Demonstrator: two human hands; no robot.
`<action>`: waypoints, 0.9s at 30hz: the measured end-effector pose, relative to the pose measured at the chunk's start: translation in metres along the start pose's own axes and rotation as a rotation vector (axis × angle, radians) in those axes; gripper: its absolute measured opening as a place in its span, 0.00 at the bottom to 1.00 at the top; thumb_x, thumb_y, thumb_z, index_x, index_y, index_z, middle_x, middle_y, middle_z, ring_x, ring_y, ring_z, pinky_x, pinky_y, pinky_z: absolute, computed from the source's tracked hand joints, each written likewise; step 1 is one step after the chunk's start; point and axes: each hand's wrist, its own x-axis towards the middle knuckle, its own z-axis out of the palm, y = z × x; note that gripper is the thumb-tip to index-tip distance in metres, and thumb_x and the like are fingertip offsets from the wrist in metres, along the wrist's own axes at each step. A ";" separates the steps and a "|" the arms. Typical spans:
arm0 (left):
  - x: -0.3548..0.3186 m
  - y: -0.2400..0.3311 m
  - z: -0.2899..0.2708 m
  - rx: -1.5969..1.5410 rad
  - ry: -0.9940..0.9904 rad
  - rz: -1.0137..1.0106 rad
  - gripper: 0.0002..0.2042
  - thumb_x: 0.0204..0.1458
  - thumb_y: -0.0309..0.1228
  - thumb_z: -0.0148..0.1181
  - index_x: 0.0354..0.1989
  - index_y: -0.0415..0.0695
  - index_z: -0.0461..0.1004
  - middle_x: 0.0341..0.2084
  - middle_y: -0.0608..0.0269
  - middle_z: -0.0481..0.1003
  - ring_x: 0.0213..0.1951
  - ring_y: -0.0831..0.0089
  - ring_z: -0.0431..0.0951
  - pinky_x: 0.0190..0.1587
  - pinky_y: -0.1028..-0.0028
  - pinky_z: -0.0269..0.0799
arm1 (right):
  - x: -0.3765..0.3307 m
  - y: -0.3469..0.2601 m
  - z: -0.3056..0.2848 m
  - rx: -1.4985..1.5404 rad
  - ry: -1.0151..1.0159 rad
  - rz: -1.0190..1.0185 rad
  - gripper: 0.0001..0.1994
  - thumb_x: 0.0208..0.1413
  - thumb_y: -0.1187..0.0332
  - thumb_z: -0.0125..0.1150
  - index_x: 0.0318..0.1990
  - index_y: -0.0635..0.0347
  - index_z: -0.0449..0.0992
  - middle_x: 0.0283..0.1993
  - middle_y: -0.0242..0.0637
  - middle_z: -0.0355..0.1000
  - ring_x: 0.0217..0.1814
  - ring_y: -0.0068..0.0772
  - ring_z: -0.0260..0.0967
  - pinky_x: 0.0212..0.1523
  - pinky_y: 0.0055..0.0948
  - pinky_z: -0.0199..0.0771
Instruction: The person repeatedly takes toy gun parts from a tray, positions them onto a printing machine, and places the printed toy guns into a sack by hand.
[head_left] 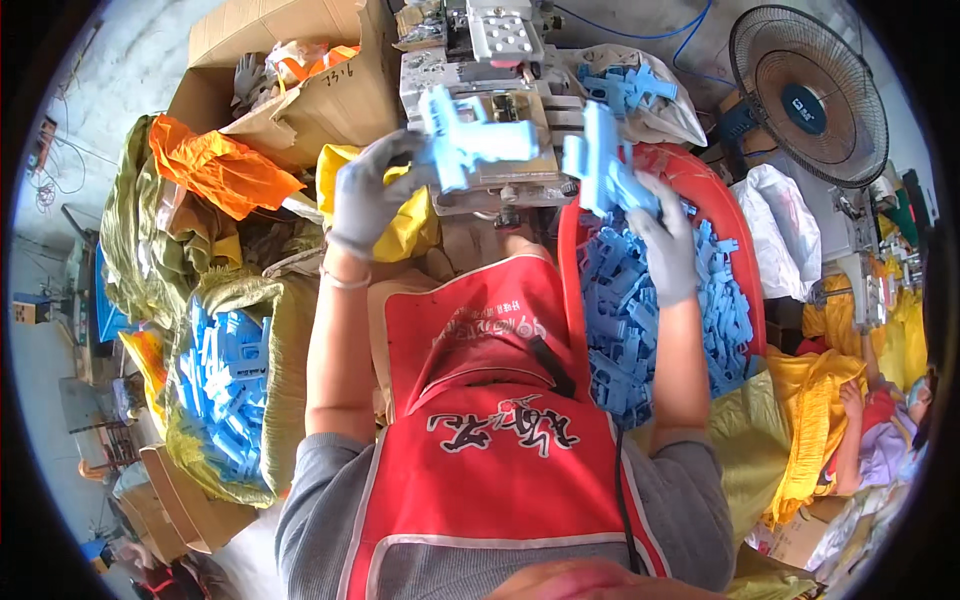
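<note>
Both my hands wear grey gloves. My left hand is closed on the edge of a light-blue plastic toy gun, held over the front of a metal machine. In my right hand, a second light-blue toy gun is gripped, tilted with one end up. That hand is above a red tub heaped with loose blue toy gun parts. The machine's bed, partly hidden behind the left toy gun, lies between my hands.
On the left stand a woven sack of blue pieces and an open cardboard box. Orange cloth drapes beside it. A white bag with blue parts and a black fan are at the back right. Another person sits far right.
</note>
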 end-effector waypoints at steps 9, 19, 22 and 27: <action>-0.106 -0.019 -0.052 0.006 0.225 -0.284 0.14 0.47 0.26 0.66 0.44 0.42 0.78 0.40 0.63 0.80 0.34 0.76 0.80 0.40 0.78 0.75 | 0.087 -0.017 0.058 -0.700 -0.378 -0.128 0.20 0.53 0.74 0.59 0.56 0.55 0.73 0.51 0.39 0.73 0.50 0.34 0.71 0.51 0.27 0.69; -0.200 0.007 -0.105 0.412 0.480 -0.369 0.15 0.44 0.24 0.65 0.43 0.40 0.77 0.45 0.55 0.78 0.40 0.69 0.80 0.44 0.75 0.75 | 0.040 -0.005 -0.003 -0.697 -0.132 -0.369 0.18 0.64 0.66 0.49 0.58 0.65 0.69 0.58 0.42 0.69 0.56 0.31 0.67 0.51 0.27 0.71; -0.249 0.017 -0.144 0.494 0.685 -0.513 0.17 0.42 0.23 0.69 0.44 0.42 0.78 0.39 0.61 0.81 0.38 0.76 0.80 0.41 0.76 0.74 | 0.021 0.039 -0.051 -0.633 0.010 -0.137 0.18 0.64 0.66 0.49 0.57 0.65 0.70 0.58 0.40 0.69 0.54 0.30 0.68 0.50 0.27 0.71; -0.353 0.015 -0.221 1.161 0.711 -0.637 0.13 0.54 0.30 0.61 0.49 0.45 0.76 0.41 0.61 0.80 0.41 0.72 0.79 0.43 0.76 0.74 | -0.023 0.103 -0.100 -0.775 0.079 0.071 0.17 0.62 0.67 0.50 0.55 0.65 0.72 0.55 0.42 0.72 0.55 0.32 0.69 0.56 0.29 0.67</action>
